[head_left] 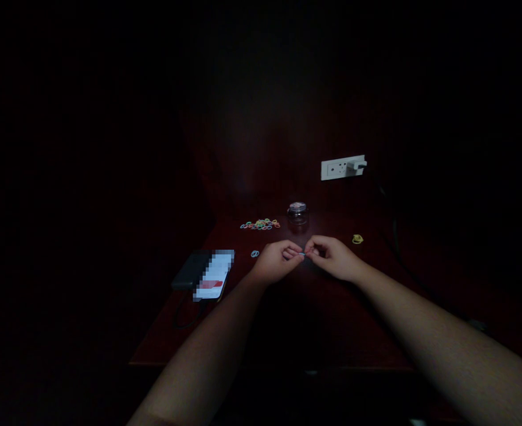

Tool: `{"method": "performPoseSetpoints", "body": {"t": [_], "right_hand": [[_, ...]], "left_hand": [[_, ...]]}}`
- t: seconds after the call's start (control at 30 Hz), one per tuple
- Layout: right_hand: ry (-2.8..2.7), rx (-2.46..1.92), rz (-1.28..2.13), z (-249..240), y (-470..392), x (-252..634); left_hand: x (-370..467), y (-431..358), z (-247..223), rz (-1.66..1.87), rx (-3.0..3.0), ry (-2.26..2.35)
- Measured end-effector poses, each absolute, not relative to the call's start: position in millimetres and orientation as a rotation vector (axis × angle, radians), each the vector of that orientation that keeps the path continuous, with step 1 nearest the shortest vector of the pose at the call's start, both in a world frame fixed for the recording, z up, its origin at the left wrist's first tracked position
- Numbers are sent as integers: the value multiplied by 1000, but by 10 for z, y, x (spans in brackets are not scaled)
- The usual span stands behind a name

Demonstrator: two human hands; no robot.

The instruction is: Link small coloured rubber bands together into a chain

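Pale-blue band (302, 254) sits between both sets of fingertips, on the near side of the jar (298, 217), my one landmark. I have the left hand (278, 262) coming in from the lower left, palm turned inward, thumb and index finger pinching one end of the band, the other fingers curled. The right hand (332, 257) mirrors it, wrist bent inward, thumb and fingers pinching the other end. Left of the jar I see a multicoloured pile of bands (261, 225); right of it and nearer me, a yellow cluster (357, 239).
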State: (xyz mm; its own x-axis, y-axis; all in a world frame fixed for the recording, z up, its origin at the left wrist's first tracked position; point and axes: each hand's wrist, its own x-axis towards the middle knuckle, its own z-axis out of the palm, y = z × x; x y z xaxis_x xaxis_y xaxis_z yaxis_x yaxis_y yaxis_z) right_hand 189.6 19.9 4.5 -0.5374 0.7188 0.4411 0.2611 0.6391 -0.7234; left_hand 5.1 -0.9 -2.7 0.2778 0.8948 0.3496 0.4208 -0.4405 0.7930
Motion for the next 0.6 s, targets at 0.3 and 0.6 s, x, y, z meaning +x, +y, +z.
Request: {"method": "performPoseSetpoints", "body": {"t": [0.3,0.6], "right_hand": [[-2089,-759,815,36,211,1894],[-2077,-786,837,58,191,1878]], "left_hand": [[40,21,-54,1101,2022,1187],[40,-2,-25,1124,2039,1195]]}}
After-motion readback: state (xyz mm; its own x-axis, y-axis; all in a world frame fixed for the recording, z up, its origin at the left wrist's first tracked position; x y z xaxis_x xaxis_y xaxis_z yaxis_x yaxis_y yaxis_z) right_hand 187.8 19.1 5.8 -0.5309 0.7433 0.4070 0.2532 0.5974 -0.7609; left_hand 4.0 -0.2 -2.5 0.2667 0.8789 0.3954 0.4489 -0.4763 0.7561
